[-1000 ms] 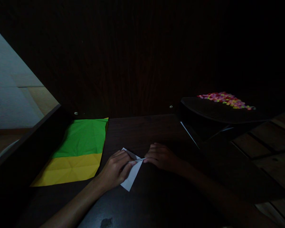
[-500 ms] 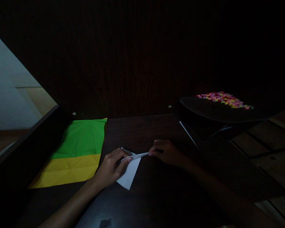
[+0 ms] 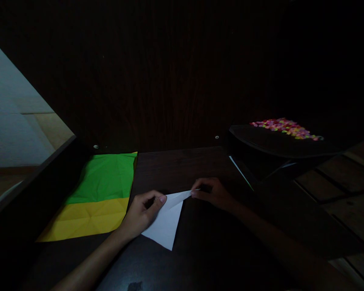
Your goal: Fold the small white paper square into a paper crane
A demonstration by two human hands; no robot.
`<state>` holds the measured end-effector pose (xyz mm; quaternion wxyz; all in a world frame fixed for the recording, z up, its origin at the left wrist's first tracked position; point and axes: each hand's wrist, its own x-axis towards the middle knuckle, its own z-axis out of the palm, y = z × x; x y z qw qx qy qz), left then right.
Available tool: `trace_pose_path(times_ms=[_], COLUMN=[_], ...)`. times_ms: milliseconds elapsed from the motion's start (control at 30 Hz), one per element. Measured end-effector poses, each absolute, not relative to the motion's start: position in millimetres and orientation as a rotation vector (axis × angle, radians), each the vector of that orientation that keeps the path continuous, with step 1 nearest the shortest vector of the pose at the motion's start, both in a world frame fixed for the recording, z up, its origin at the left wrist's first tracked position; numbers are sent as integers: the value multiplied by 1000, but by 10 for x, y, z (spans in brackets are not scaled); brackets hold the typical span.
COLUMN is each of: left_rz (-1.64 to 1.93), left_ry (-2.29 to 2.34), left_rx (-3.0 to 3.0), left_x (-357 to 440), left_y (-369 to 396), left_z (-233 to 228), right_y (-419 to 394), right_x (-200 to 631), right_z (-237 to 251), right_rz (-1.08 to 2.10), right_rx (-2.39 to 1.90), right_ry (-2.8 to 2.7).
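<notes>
Folding the white paper at lower centre of the frame, we pinch its left edge with our left hand and its upper corner with our right hand, and next it seems to need flattening onto the dark table.

Left hand curled low, right hand fingertips pinched, forearms converging
</notes>
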<state>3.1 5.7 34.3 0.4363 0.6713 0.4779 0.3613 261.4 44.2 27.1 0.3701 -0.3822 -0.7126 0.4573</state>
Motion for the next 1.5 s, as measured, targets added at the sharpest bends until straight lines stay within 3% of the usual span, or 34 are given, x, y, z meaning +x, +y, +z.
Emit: trace_pose_path(times_ms=[233, 400, 1033, 1200, 1500], left_rz=[906, 917, 909, 922, 922], left_ry=[1052, 990, 997, 1009, 923], left_rx=[1247, 1140, 1615, 1542, 1236], left_x=[45, 89, 172, 170, 173], left_y=[59, 41, -6, -15, -28], left_z=[346, 347, 304, 284, 344], right_y=[380, 218, 130, 137, 147], right_x=[2524, 2377, 2183, 2188, 2181], right_z=[162, 95, 128, 116, 107], right_rz=[1380, 1452, 1465, 1536, 1370], right_rx=[-689, -821, -930, -938, -963], right_ry=[-1718, -1637, -1501, -1498, -1600])
